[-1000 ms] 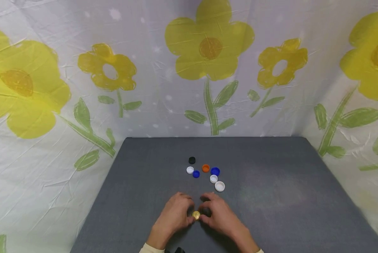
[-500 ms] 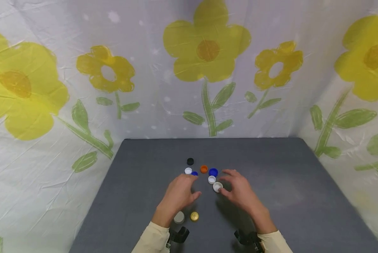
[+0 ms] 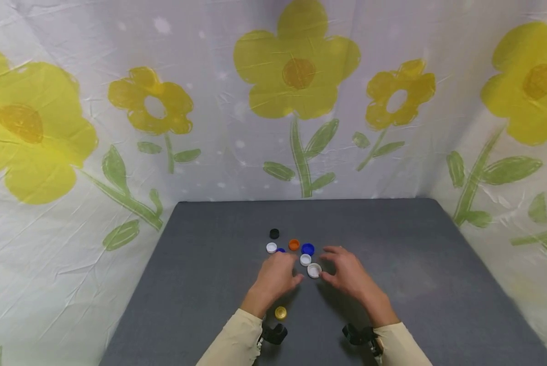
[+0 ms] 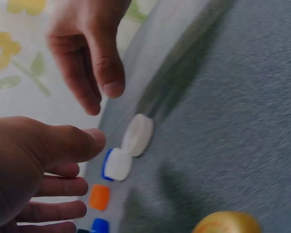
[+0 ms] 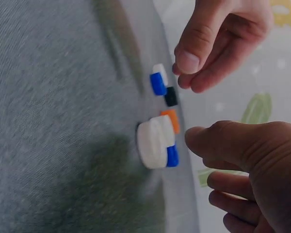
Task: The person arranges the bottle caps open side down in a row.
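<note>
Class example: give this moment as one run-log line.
left hand: holds nothing | right hand: holds nothing, near larger white cap | gold cap: on grey table, untouched | black cap: beyond both hands

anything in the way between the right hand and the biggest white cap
Nothing visible: in the head view, the right hand is just right of the large white cap; a smaller white cap and a blue cap lie beyond it.

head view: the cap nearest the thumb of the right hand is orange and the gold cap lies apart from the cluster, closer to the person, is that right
Not quite: the colour is off. In the head view, the cap nearest the thumb of the right hand is white. The gold cap does lie apart, closer to the person.
</note>
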Action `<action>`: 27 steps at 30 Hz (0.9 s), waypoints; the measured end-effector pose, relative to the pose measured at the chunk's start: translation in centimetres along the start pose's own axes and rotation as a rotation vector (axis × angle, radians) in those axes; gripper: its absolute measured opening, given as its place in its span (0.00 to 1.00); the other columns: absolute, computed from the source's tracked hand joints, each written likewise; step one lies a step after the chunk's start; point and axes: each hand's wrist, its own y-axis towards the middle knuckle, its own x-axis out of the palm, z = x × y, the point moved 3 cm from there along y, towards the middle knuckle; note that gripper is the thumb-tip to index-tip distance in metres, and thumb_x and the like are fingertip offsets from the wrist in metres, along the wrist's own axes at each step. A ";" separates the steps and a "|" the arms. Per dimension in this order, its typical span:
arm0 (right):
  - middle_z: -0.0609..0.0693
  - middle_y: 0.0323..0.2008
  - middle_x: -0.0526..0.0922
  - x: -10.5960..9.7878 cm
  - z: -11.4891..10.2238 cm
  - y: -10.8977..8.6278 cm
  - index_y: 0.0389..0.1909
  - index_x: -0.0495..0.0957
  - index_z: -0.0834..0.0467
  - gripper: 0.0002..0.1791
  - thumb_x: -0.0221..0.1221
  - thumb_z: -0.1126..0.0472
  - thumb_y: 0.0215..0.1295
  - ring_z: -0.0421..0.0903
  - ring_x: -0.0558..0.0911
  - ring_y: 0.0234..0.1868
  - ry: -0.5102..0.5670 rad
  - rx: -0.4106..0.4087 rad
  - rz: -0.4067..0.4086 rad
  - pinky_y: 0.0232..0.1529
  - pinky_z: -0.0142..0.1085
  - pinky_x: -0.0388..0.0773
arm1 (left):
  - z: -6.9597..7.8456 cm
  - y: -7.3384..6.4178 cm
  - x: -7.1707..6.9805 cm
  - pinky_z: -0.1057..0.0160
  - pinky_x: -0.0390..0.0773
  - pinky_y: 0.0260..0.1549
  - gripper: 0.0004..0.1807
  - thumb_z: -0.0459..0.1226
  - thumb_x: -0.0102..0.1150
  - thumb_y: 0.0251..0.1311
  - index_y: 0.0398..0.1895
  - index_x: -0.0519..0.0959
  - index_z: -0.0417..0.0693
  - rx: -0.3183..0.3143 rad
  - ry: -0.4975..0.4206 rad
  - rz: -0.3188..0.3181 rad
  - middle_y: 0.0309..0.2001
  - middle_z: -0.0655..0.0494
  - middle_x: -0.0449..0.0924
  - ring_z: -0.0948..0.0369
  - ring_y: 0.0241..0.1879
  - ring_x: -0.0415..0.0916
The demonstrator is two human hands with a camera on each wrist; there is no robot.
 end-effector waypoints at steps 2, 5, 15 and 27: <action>0.60 0.58 0.81 0.4 0.3 0.0 0.49 0.85 0.61 0.23 0.74 0.58 0.52 0.61 0.79 0.60 0.003 0.003 -0.019 0.58 0.55 0.77 | 0.1 0.2 0.7 0.53 0.82 0.33 0.20 0.52 0.74 0.53 0.44 0.86 0.52 -0.003 0.007 -0.004 0.37 0.56 0.87 0.56 0.37 0.84; 0.61 0.58 0.81 1.1 0.8 0.0 0.50 0.85 0.62 0.23 0.74 0.58 0.52 0.60 0.79 0.59 0.009 0.012 -0.043 0.57 0.55 0.77 | 0.4 0.5 1.5 0.53 0.81 0.31 0.18 0.52 0.74 0.51 0.39 0.86 0.52 -0.003 0.019 0.003 0.34 0.55 0.87 0.55 0.35 0.84; 0.60 0.57 0.81 2.8 1.7 0.1 0.50 0.85 0.61 0.23 0.74 0.57 0.53 0.60 0.80 0.58 0.043 0.051 -0.066 0.56 0.55 0.77 | 1.2 1.2 3.0 0.55 0.76 0.20 0.17 0.53 0.76 0.49 0.22 0.80 0.54 -0.007 0.079 0.063 0.23 0.56 0.80 0.56 0.23 0.79; 0.61 0.56 0.82 3.5 2.1 0.2 0.43 0.87 0.59 0.17 0.74 0.58 0.53 0.61 0.81 0.56 0.054 0.052 -0.056 0.57 0.55 0.77 | 1.4 1.7 4.3 0.54 0.78 0.24 0.14 0.53 0.75 0.51 0.24 0.84 0.56 -0.002 0.143 0.101 0.24 0.57 0.80 0.55 0.26 0.80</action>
